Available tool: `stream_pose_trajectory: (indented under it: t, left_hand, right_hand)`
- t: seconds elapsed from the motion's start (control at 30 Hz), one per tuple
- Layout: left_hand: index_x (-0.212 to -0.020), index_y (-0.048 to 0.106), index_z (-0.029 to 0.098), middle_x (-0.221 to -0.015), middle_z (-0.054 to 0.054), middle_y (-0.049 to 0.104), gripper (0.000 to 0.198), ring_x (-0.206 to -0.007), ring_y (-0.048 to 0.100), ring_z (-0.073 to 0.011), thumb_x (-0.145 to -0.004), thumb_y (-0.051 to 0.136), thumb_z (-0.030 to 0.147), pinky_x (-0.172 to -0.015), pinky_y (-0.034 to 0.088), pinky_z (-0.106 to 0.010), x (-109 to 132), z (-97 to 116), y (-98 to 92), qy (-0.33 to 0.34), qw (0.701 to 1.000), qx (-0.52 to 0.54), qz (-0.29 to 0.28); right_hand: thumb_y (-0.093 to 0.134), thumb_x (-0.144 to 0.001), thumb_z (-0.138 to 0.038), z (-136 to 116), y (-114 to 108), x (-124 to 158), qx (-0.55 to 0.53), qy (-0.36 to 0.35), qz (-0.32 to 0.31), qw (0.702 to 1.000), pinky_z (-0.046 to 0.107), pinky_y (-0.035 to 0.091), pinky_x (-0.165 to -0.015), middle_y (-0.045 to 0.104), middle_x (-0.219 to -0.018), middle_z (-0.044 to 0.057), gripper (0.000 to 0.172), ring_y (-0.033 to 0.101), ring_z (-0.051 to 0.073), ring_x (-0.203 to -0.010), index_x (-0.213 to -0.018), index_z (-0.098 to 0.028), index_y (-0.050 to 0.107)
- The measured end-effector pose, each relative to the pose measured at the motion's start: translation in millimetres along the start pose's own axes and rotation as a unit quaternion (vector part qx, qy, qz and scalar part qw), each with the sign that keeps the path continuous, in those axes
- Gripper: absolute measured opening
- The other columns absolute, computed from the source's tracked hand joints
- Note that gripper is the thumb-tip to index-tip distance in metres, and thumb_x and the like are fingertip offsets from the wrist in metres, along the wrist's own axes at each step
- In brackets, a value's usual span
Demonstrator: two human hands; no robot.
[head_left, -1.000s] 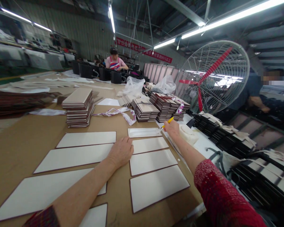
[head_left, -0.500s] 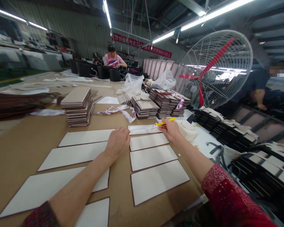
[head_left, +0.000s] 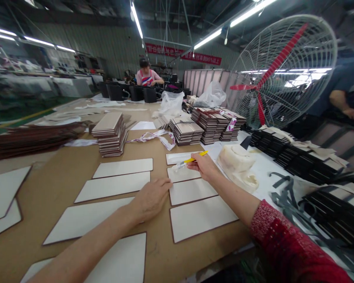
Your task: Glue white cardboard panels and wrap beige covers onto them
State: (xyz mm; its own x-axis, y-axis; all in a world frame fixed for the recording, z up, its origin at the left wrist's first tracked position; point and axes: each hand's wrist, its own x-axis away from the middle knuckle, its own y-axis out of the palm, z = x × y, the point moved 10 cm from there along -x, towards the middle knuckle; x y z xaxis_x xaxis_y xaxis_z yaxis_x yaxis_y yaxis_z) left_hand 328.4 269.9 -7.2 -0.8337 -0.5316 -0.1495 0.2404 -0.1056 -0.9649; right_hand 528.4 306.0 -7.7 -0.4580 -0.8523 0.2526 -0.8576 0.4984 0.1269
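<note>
My right hand grips a yellow-handled brush. Its white-coated tip rests on the second pale panel of the right-hand column. Above that one, the farthest panel carries a shiny wet-looking coat. My left hand lies low with fingers stretched out, its fingertips at the left edge of the second and third panels. Two more dark-edged panels, the third and the nearest, lie below in the same column. Just right of my right hand stands a cream, crusted lump-like container; its inside is hidden.
Another column of pale panels lies left, partly under my left forearm. Beyond are a panel stack, bundled stacks and a printed ribbon. Black bundles and a large caged fan stand right. A person sits behind.
The brush has moved from the farthest right-hand panel to the second one, towards me. My left hand has come down along the panel edges too. The camera view has shifted left.
</note>
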Motion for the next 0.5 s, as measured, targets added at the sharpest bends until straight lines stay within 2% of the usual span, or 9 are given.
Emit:
stream_pose_trajectory:
  t: [0.17,0.5]
  left_hand:
    - [-0.129,0.058,0.024,-0.139,-0.006,0.057,0.036,-0.124,0.053,-0.0256,-0.100,0.038,0.032,-0.103,0.041,-0.045,2,0,10.9,-0.029,0.999,-0.005,0.026]
    - [-0.131,0.057,0.022,-0.141,-0.008,0.056,0.037,-0.126,0.051,-0.0243,-0.099,0.042,0.033,-0.108,0.035,-0.043,3,-8,9.3,-0.038,0.998,-0.011,0.056]
  right_hand:
    - [0.062,-0.096,-0.030,6,7,-5,0.017,0.005,-0.005,1.000,0.028,0.057,-0.063,0.066,-0.096,0.004,0.021,0.065,0.013,-0.074,-0.109,-0.013,0.062]
    - [0.062,-0.096,-0.032,18,12,-13,0.064,-0.001,-0.009,0.998,0.033,0.058,-0.071,0.065,-0.104,0.006,0.025,0.066,0.016,-0.083,-0.113,-0.014,0.061]
